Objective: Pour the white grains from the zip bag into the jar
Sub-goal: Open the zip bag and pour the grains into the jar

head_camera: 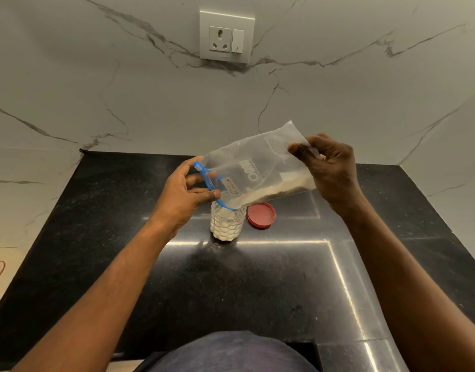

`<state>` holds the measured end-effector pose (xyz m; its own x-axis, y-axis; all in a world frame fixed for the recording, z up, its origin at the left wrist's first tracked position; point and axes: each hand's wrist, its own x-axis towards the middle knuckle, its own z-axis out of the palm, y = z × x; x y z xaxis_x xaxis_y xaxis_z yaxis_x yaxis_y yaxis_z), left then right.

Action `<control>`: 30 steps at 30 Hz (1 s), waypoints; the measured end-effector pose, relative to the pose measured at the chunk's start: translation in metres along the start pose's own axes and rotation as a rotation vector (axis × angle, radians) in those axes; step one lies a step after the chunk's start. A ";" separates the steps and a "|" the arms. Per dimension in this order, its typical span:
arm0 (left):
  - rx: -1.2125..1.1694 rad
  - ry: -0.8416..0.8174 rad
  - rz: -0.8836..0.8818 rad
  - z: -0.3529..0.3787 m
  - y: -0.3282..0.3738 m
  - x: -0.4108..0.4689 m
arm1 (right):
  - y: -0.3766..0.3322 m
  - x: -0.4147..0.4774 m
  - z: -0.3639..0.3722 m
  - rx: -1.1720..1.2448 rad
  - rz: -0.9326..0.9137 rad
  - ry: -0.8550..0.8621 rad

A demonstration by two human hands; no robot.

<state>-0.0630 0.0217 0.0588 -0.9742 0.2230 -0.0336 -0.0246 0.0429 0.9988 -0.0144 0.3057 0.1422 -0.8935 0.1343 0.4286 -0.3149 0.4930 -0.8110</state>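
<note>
Over the jar mouth, the zip bag [258, 167] is held tilted, its blue zip end low and resting at the rim of the jar [227, 224], closed end raised to the right. White grains [284, 189] lie along the bag's lower edge, a modest amount left; the jar looks filled most of the way up with white grains already. Judged from that, the pour is well along but not finished: the remainder has to slide down to the opening. Left hand [188, 194] grip pinches the blue zip edge at the mouth, fingers curled around it, steering it into the jar. Right hand [330, 167] grip pinches the upper far corner of the bag, lifting it. Whether grains are flowing at this instant can't be told. Red lid [261, 214] lies off, just beside the jar on the black worktop [258, 291], so capping is undone. Marble wall with socket [227, 36] behind.
</note>
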 end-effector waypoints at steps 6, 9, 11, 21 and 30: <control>0.018 0.006 0.008 0.000 0.001 0.000 | -0.001 -0.001 -0.002 -0.010 0.036 -0.025; 0.037 0.011 0.015 0.000 0.000 -0.001 | -0.006 -0.002 -0.001 0.039 0.037 -0.028; 0.044 0.010 0.015 0.000 -0.001 -0.002 | -0.007 -0.003 -0.002 0.064 0.053 -0.016; 0.033 0.005 0.011 -0.001 -0.003 -0.005 | -0.002 -0.007 0.001 0.093 0.074 -0.039; 0.032 0.006 0.012 0.000 -0.006 -0.005 | -0.010 -0.004 0.010 0.026 0.088 -0.012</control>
<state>-0.0584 0.0201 0.0530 -0.9758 0.2175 -0.0209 -0.0055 0.0710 0.9975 -0.0104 0.2914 0.1447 -0.9219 0.1660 0.3501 -0.2425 0.4575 -0.8555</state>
